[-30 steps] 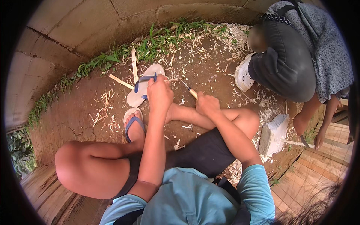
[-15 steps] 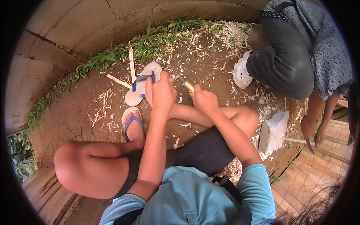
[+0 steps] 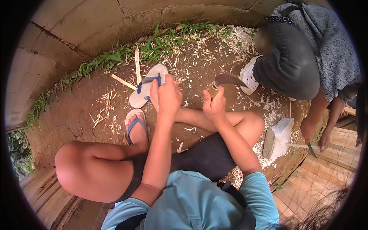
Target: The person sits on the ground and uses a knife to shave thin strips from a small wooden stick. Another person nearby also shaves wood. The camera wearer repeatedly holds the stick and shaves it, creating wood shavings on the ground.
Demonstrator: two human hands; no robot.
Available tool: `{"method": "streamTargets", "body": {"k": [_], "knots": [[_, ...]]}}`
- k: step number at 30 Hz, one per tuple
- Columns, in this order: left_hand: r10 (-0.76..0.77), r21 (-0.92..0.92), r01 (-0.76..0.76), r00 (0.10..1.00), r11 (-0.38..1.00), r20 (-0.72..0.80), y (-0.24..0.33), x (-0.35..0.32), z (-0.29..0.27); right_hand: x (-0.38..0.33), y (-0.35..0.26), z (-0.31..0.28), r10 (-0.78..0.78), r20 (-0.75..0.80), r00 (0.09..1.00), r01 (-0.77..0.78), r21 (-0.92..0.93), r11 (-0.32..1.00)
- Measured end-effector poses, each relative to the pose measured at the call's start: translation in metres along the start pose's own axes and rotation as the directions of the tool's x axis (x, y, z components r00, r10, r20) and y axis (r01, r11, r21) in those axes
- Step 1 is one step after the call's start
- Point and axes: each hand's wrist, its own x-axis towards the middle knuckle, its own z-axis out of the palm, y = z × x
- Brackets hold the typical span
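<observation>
My right hand (image 3: 214, 105) grips the wooden handle of a curved knife (image 3: 230, 79). Its hooked blade points right, toward the other person's white shoe, and stays apart from my left hand. My left hand (image 3: 170, 95) is closed above my bent leg, beside a loose flip-flop (image 3: 137, 100) with blue straps. A small pale bit shows past its fingers, but what they hold is hidden. Another flip-flop (image 3: 129, 114) is on my foot. Two pale wood strips (image 3: 138, 65) lie on the soil just beyond the loose flip-flop.
At the right another person (image 3: 291, 61) crouches, a knife (image 3: 312, 150) and a pale strip at their hands. A whitish block (image 3: 278, 138) stands near my right knee. Shavings (image 3: 102, 109) litter the soil. Grass (image 3: 111, 57) borders a curved wall (image 3: 96, 27); wooden planks (image 3: 326, 168) lie lower right.
My right hand has moved right, away from my left, and turned the knife so its whole curved blade shows. My left hand stays closed in nearly the same place. The other person's hands shifted slightly.
</observation>
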Motion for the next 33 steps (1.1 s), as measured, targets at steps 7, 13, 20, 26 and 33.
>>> {"method": "streamTargets", "body": {"k": [7,13,20,26,33], "knots": [[-0.047,-0.053,0.042,0.995,0.998,-0.090,-0.018,0.000,0.006,0.001,0.026,0.007,0.359,0.585,0.728,0.132,-0.632,0.763],[-0.086,-0.132,0.076,0.994,0.988,-0.070,-0.015,0.001,0.003,0.009,-0.007,-0.006,0.146,0.403,0.903,0.035,-0.410,0.912],[0.003,-0.093,-0.003,1.000,0.996,-0.004,0.002,-0.005,0.006,0.009,0.022,0.005,0.339,0.563,0.753,0.149,-0.649,0.746],[-0.006,-0.085,0.002,0.999,0.996,-0.048,0.003,-0.007,0.005,0.015,0.001,0.002,0.170,0.425,0.889,0.087,-0.521,0.849],[-0.009,-0.085,0.007,1.000,0.996,-0.025,0.009,-0.003,0.000,-0.002,0.037,0.022,0.330,0.451,0.829,0.021,-0.616,0.788]]}}
